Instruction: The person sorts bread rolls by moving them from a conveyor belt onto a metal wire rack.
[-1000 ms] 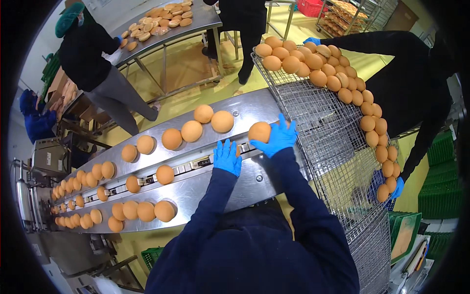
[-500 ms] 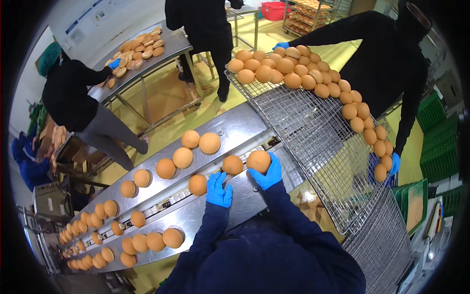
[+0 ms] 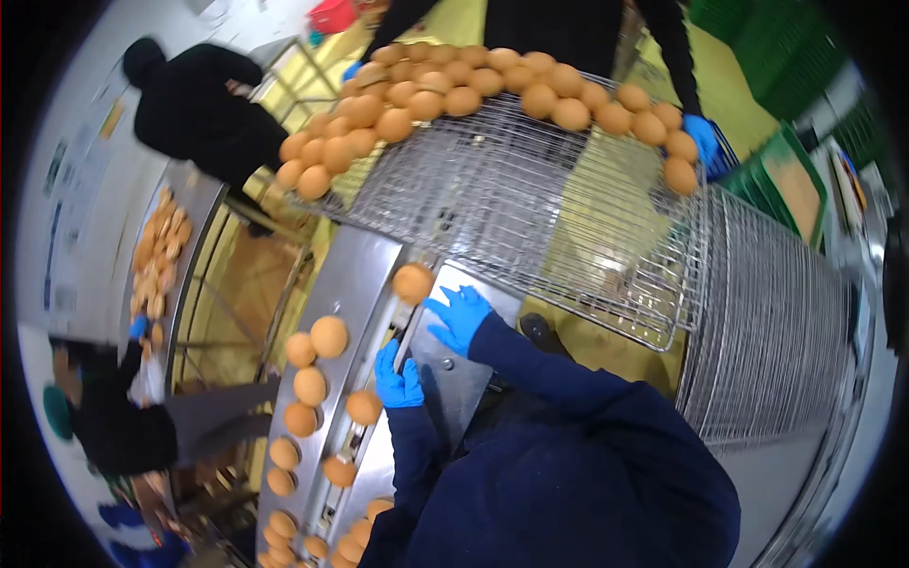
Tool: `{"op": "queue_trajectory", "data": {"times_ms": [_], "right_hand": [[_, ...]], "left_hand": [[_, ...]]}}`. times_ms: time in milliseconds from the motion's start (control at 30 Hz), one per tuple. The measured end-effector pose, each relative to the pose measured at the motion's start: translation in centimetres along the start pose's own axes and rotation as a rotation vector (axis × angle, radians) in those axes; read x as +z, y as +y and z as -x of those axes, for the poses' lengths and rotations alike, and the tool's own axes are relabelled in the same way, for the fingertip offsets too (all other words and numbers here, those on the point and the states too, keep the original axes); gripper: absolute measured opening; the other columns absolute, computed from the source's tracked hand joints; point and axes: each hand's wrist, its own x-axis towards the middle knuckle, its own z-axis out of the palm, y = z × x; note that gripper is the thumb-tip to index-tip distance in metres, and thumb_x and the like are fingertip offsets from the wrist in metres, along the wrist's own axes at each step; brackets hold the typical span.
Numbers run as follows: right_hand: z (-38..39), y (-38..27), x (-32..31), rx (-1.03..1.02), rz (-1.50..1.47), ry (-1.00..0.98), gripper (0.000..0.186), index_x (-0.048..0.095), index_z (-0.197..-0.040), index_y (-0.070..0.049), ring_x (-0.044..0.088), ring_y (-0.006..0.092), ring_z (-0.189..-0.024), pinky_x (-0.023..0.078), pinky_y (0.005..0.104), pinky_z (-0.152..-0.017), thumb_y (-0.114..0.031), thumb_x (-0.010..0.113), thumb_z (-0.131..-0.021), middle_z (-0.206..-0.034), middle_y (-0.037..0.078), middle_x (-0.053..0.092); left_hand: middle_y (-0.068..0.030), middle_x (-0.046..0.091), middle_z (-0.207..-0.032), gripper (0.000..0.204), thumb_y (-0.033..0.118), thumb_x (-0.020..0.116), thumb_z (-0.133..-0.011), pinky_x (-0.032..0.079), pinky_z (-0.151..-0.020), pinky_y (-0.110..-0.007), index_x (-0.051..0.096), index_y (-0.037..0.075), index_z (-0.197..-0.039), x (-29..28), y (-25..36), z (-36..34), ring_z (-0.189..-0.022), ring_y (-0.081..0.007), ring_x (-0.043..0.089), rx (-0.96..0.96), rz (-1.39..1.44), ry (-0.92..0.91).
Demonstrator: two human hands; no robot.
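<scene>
Both my hands wear blue gloves over a metal conveyor (image 3: 367, 275) that carries round brown buns. My left hand (image 3: 399, 377) hovers at the middle channel with finger and thumb apart and nothing between them. A bun (image 3: 364, 407) lies just beside it, toward the lower left. Fingers spread, my right hand (image 3: 459, 318) is beside another bun (image 3: 413, 283) at the channel's far end; whether the fingertips touch it I cannot tell. More buns (image 3: 310, 386) stand in a line along the left side plate.
A wire rack (image 3: 530, 199) lies across the conveyor's far end, buns (image 3: 461, 101) gathered along its far side. A co-worker's gloved hand (image 3: 702, 140) holds its right corner. Stacked wire racks (image 3: 767, 322) and a green crate (image 3: 786, 185) stand at the right. Other people work at a table (image 3: 196, 204) at the left.
My view has swung to the right. My right hand has let go of the bun it held and its fingers have spread. The left hand has stayed near the channel.
</scene>
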Motion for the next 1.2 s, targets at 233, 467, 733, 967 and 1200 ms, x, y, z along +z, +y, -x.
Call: {"op": "queue_trajectory", "data": {"times_ms": [233, 467, 733, 967, 1200], "right_hand": [[5.9, 17.0, -19.7, 0.379, 0.090, 0.746, 0.051, 0.058, -0.117, -0.004, 0.055, 0.0367, -0.106, 0.043, 0.0452, -0.093, -0.035, 0.070, -0.078, -0.111, 0.019, 0.061], [-0.2, 30.9, -29.4, 0.844, 0.411, 0.357, 0.097, 0.051, -0.130, -0.017, 0.039, 0.0444, -0.123, 0.025, 0.0633, -0.100, -0.077, 0.065, -0.056, -0.135, 0.020, 0.041], [-4.0, 30.8, -27.9, 1.067, 0.192, 0.284, 0.095, 0.051, -0.133, -0.020, 0.005, 0.0578, -0.135, 0.011, 0.0731, -0.101, -0.075, 0.066, -0.058, -0.155, 0.011, 0.012], [-3.2, 32.0, -27.7, 1.090, 0.343, 0.228, 0.092, 0.052, -0.132, -0.022, 0.016, 0.0566, -0.132, 0.028, 0.0688, -0.099, -0.076, 0.063, -0.058, -0.153, 0.009, 0.017], [-2.0, 29.0, -21.6, 0.714, 0.308, 0.456, 0.088, 0.059, -0.121, -0.005, 0.040, 0.0392, -0.126, 0.028, 0.0540, -0.104, -0.071, 0.067, -0.063, -0.144, 0.022, 0.032]], "left_hand": [[-0.0154, 0.053, -0.125, 0.053, 0.008, 0.069, -0.079, 0.038, -0.101, -0.037, 0.049, -0.003, -0.127, 7.2, 6.8, -9.2, -0.111, -0.0258, 0.053, 0.093, 0.217, -0.098], [-0.0285, 0.029, -0.141, 0.093, 0.047, 0.082, -0.059, 0.025, -0.107, -0.056, 0.044, 0.014, -0.137, 28.4, 23.6, -24.2, -0.131, -0.0494, 0.024, 0.474, -0.345, -0.335], [-0.0188, 0.000, -0.154, 0.114, 0.070, 0.077, -0.046, 0.019, -0.106, -0.065, 0.037, 0.026, -0.142, 38.7, 26.1, -31.3, -0.137, -0.0508, 0.003, 0.271, -0.741, -0.603], [-0.0248, 0.036, -0.140, 0.114, 0.087, 0.060, -0.044, 0.008, -0.108, -0.061, 0.052, 0.014, -0.132, 38.3, 26.4, -29.0, -0.137, -0.0424, 0.016, 0.426, -0.551, -0.457], [-0.0127, 0.042, -0.140, 0.075, 0.026, 0.064, -0.082, 0.032, -0.109, -0.043, 0.027, 0.006, -0.144, 20.5, 20.8, -12.6, -0.129, -0.0258, 0.043, -0.383, 1.652, -0.669]]}}
